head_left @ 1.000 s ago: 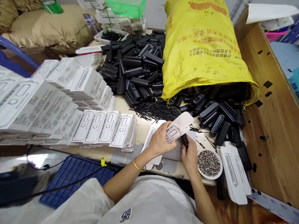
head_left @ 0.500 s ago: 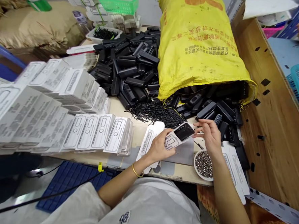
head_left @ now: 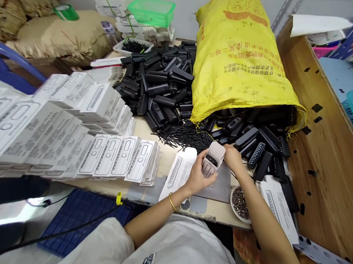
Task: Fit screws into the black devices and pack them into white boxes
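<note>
My left hand is wrapped round a small white printed carton, held upright over the table. Its top flap stands up, and a black plastic device shows inside the opening. On the carton's right side, my right hand is closed at the flap's edge, its fingertips partly hidden. A flat unfolded carton lies just left of the left hand. Beneath my right forearm is a white bowl of small metal screws. A heap of thin black strips lies beyond the hands.
Stacked printed cartons fill the table's left side. Black devices are piled at the back, more spilling from a yellow sack. Flat cartons lie at right, beside a wooden panel. A green basket sits behind.
The carton has been tipped upright, its opening now facing up with the flap raised. My right hand has moved in from apart, fingers spread, to the carton's edge. The camera view has shifted slightly.
</note>
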A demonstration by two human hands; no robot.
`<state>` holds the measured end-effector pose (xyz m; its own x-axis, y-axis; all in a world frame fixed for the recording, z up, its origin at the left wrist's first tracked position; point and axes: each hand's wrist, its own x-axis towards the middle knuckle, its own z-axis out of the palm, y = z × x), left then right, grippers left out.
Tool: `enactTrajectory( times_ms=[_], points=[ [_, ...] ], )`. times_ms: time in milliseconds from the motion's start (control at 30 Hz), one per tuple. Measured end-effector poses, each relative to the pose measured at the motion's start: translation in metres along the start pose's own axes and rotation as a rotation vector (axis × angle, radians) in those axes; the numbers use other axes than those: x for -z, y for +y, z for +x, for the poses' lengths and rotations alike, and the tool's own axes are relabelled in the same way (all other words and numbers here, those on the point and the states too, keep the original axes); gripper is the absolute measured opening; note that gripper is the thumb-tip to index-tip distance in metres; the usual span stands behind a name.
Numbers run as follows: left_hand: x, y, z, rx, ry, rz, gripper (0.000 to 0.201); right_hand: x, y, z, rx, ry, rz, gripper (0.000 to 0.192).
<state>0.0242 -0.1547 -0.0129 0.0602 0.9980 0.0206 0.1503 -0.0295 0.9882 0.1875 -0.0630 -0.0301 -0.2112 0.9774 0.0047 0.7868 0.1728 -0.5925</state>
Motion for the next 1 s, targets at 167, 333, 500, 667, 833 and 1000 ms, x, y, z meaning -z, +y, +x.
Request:
enactTrajectory(
  times_ms=[167, 333, 500, 667, 833, 1000],
  points=[
    [-0.006, 0.004, 0.003, -0.006, 0.012, 0.156, 0.066, 0.029, 0.015, -0.017, 0.020, 0.206, 0.165, 0.026],
    [-0.013, 0.010, 0.002, -0.011, -0.002, 0.208, 0.072, 0.069, 0.000, -0.040, 0.162, 0.310, 0.177, 0.028],
    [-0.016, 0.015, -0.001, 0.004, -0.081, 0.228, 0.089, 0.107, -0.034, -0.069, 0.301, 0.239, -0.111, 0.031],
    [-0.019, 0.011, -0.002, -0.065, -0.144, 0.233, 0.084, 0.100, -0.051, -0.077, 0.446, -0.086, -0.292, 0.036],
    [-0.017, 0.002, -0.003, -0.185, -0.106, 0.165, 0.061, 0.058, -0.036, -0.069, 0.193, 0.211, 0.174, 0.045],
    [-0.015, -0.004, -0.003, -0.251, -0.188, 0.099, 0.064, -0.002, -0.052, -0.069, -0.022, 0.505, 0.565, 0.019]
  ],
)
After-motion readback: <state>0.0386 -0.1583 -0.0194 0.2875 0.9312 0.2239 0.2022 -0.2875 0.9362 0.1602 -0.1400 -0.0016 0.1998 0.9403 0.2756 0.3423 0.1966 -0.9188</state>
